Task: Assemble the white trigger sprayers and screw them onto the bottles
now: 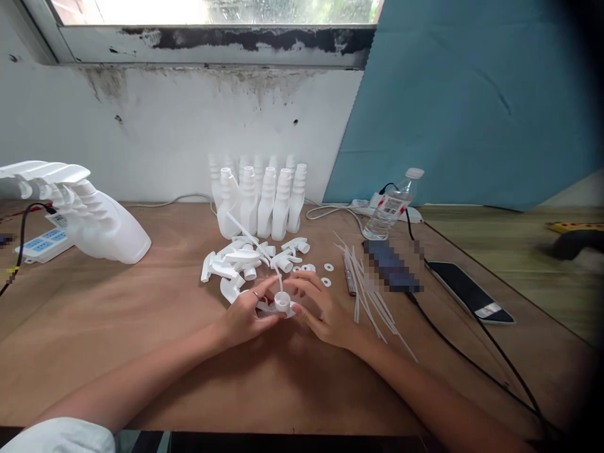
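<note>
My left hand (248,318) is closed on a white spray head (282,302), whose round collar faces up toward the camera. A thin white tube (279,277) stands up out of the collar and leans to the left. My right hand (321,308) is closed round the other side of the collar, its thumb at the rim and its fingers near the tube. Just behind my hands lies a pile of white spray heads (240,255). Several white ring washers (326,282) lie behind my right hand, and a bundle of thin tubes (370,292) is to its right.
White bottles (267,201) stand in rows by the wall. Finished-looking white bottles (108,226) with a power strip (44,244) are at the left. A water bottle (389,207), a dark blurred object (391,265), a phone (467,292) and black cables (448,343) occupy the right.
</note>
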### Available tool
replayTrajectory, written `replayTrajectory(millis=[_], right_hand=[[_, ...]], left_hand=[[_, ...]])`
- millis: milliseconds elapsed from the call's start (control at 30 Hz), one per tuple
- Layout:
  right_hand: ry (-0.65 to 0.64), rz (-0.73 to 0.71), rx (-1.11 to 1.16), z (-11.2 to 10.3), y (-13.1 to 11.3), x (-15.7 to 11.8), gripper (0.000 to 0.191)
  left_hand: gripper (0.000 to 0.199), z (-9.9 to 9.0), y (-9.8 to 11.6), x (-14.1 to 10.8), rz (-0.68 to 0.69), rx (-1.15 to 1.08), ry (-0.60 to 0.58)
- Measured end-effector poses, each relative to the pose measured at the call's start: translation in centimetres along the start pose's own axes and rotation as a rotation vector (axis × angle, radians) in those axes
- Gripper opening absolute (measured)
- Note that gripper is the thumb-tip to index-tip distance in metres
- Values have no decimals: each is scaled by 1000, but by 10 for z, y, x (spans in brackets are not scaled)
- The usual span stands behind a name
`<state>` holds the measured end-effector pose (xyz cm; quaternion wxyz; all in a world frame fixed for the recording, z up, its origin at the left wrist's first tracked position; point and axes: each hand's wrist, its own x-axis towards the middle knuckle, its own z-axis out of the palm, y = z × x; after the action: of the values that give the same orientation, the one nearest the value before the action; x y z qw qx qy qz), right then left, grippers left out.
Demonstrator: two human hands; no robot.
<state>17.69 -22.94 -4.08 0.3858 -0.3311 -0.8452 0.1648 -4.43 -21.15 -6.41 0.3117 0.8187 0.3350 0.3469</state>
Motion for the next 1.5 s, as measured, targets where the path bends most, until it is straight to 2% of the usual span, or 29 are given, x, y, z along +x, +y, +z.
replayTrajectory(millis=[33,100,167,233,300,367,433,500,533,567,600,667,733,800,867,967,1067,1233,1367,1500], right_hand=[[21,-38,-46,-3,1,-1,46],[13,-182,-183,-9,3,-3,57],[-47,-355,-333,-13,4,-2,58],[-113,-463,-434,-15,4,-1,52],[-143,-497,-480,-15,4,-1,48],[-110,-512,-518,-14,3,-1,45],[-22,-524,-562,-14,2,-1,43],[66,-510,-557,-17,1,0,45],[101,-480,-515,-20,-1,1,48],[132,-440,-443,-24,-3,3,51],[158,-391,-354,-29,-5,6,53],[216,-271,-163,-43,-12,17,50],[321,-134,18,-59,-21,32,40],[452,-27,248,-77,-32,51,32],[555,11,476,-95,-45,71,33],[697,-9,596,-116,-63,94,42],[823,-103,568,-126,-71,101,46],[843,-150,599,-126,-69,97,51],[883,-107,633,-122,-66,99,53],[826,-86,686,-119,-66,100,52]], left_hand=[[65,-1,1,0,-32,-46,15],[53,-2,4,1,-39,-87,73],[40,-2,7,2,-2,-95,128],[37,-1,9,5,28,-135,126],[37,-2,14,9,26,-192,96],[36,-8,23,16,45,-211,36],[40,-20,33,29,116,-199,-93],[48,-41,40,47,210,-169,-188],[47,-53,41,58,243,-144,-142],[41,-67,37,70,259,-109,-33],[33,-80,30,82,230,-38,153],[32,-104,5,106,125,157,492],[40,-121,-30,123,-36,326,651],[57,-130,-63,131,-222,446,663],[67,-132,-87,132,-377,450,576],[56,-136,-98,125,-476,455,387],[49,-150,-86,118,-484,598,346],[47,-174,-48,108,-517,857,370],[44,-179,-18,100,-509,875,367],[43,-175,9,95,-462,881,379]])
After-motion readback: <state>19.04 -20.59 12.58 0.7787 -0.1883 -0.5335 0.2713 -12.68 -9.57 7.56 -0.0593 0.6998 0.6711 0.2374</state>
